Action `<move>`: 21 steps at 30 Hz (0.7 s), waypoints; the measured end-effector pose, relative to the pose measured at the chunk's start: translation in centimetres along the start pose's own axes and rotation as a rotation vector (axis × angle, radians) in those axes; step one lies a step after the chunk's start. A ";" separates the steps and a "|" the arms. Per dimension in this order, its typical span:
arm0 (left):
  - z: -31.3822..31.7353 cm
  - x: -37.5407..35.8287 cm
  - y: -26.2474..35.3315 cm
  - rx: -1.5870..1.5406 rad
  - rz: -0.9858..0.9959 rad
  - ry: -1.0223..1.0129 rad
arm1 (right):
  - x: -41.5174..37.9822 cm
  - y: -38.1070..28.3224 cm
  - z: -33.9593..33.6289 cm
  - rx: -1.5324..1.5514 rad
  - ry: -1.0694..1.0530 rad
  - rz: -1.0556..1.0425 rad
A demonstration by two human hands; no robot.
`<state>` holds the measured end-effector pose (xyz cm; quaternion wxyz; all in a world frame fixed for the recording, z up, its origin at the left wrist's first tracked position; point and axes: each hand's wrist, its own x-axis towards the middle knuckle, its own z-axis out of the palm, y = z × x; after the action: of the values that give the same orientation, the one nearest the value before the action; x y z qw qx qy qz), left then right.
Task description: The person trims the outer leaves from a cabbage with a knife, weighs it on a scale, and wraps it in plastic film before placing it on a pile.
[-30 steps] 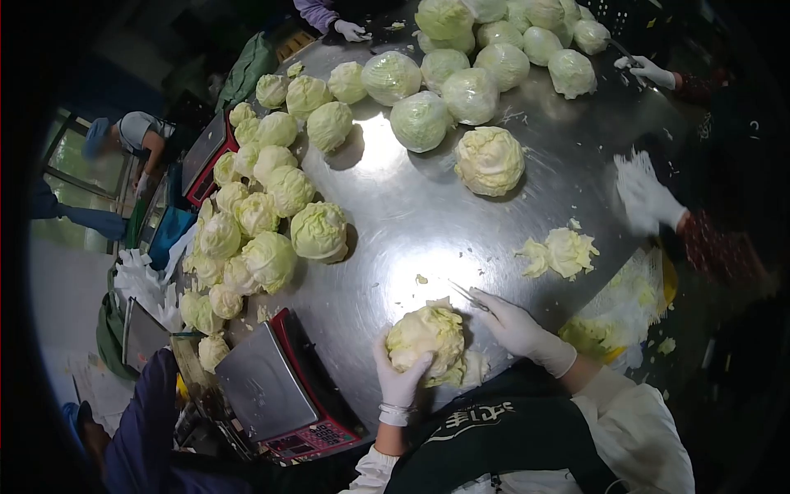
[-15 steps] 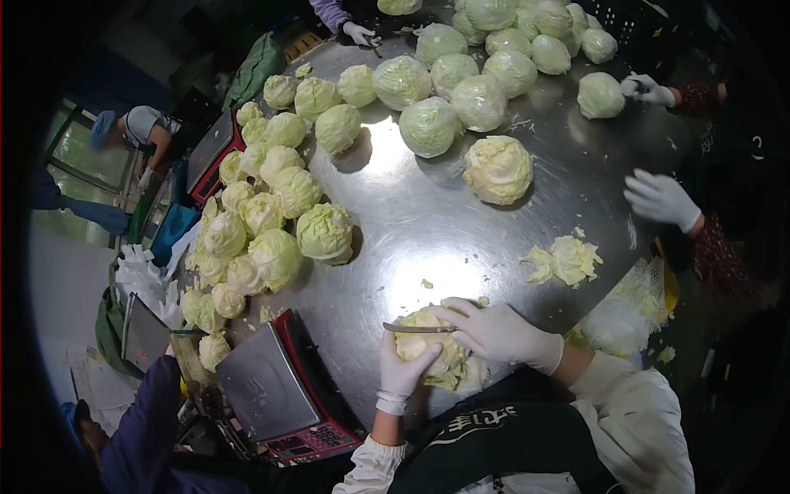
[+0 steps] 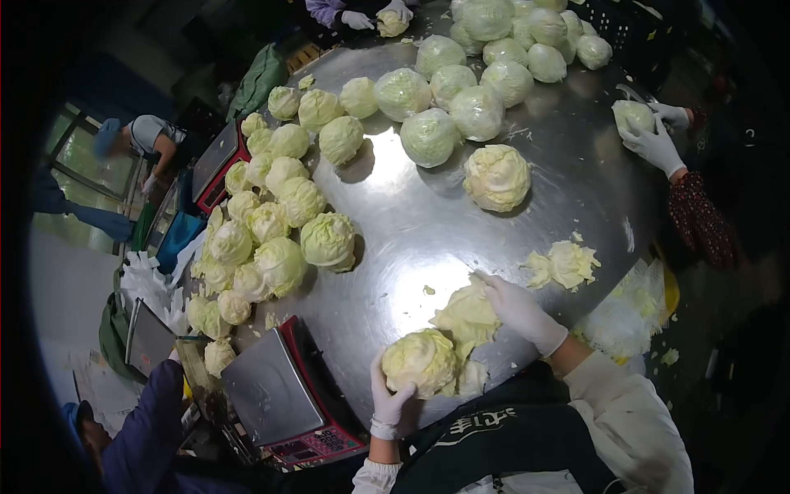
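Observation:
My left hand (image 3: 388, 398) is wrapped round the lower left side of a pale cabbage head (image 3: 420, 362) at the near edge of the steel table. My right hand (image 3: 523, 314), in a white glove like the left, grips a large outer cabbage leaf (image 3: 467, 315) just right of the head. The leaf hangs away from the head, its lower end still close against it. The curved knife is mostly hidden at my right fingers. More trimmed leaf (image 3: 473, 377) lies under and beside the head.
A red-framed scale (image 3: 271, 387) stands left of me. Unwrapped cabbages (image 3: 280, 265) crowd the table's left side; wrapped ones (image 3: 429, 137) lie at the back. A single cabbage (image 3: 497, 178) and leaf scraps (image 3: 564, 265) are to the right. Co-workers' gloved hands (image 3: 654, 146) handle cabbages across the table.
My right hand has moved up and right, drawing the leaf off the cabbage. The knife has left the cabbage top. The co-worker on the right now holds a cabbage in both hands.

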<state>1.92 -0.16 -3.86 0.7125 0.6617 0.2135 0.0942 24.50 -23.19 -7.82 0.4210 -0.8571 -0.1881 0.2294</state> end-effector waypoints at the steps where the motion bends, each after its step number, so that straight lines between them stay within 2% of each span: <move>1: -0.6 -0.9 -0.3 -0.085 -0.005 0.043 | -0.5 0.8 -0.7 0.003 -0.006 -0.002; 2: -1.3 -1.8 -1.2 -0.082 -0.008 0.051 | -1.4 0.9 -1.9 -0.076 0.051 0.076; 3: -1.7 -2.5 -2.2 -0.136 -0.083 0.141 | -2.1 0.5 -2.7 -0.157 0.107 0.154; 5: -1.3 -3.4 -3.3 -0.187 -0.178 0.285 | -3.4 -1.7 -3.2 -0.241 0.173 0.074; 7: -0.3 -3.4 -3.4 -0.106 -0.132 0.302 | -4.6 -4.2 -3.2 -0.327 0.246 -0.005; 8: 0.4 -3.0 -3.4 -0.029 -0.084 0.311 | -5.2 -5.6 -2.8 -0.267 0.085 -0.115; 9: 2.3 -2.6 -1.2 -0.093 -0.065 0.358 | -5.7 -6.7 -2.2 -0.208 -0.074 -0.224; 11: 2.8 -2.0 -1.0 -0.081 -0.047 0.319 | -6.9 -7.6 0.0 -0.167 -0.181 -0.435; 12: 2.9 -1.9 -0.9 -0.063 -0.028 0.284 | -6.8 -9.1 0.0 -0.168 -0.183 -0.437; 14: 3.6 -1.7 -0.4 -0.072 -0.052 0.293 | -7.1 -11.8 -0.6 -0.208 -0.511 -0.290; 15: 3.7 -1.7 -0.3 -0.083 -0.076 0.297 | -7.2 -10.5 1.2 -0.219 -0.396 -0.382; 16: 3.7 -1.7 -0.5 -0.082 -0.078 0.297 | -6.8 -9.8 1.9 -0.217 -0.398 -0.381; 18: 3.8 -1.5 -0.9 0.034 0.004 0.300 | -6.3 -9.3 2.3 -0.370 -0.144 -0.586; 19: 3.8 -1.3 -1.0 0.033 0.001 0.299 | -6.2 -9.2 2.3 -0.370 -0.145 -0.583; 21: 4.0 -0.5 -0.6 0.002 -0.029 0.330 | -5.1 -10.0 1.5 -0.170 -0.267 -0.400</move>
<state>3.08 -4.10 -4.22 0.6683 0.6349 0.3374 0.1912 18.15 -19.10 0.62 0.3560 -0.7972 -0.4265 0.2363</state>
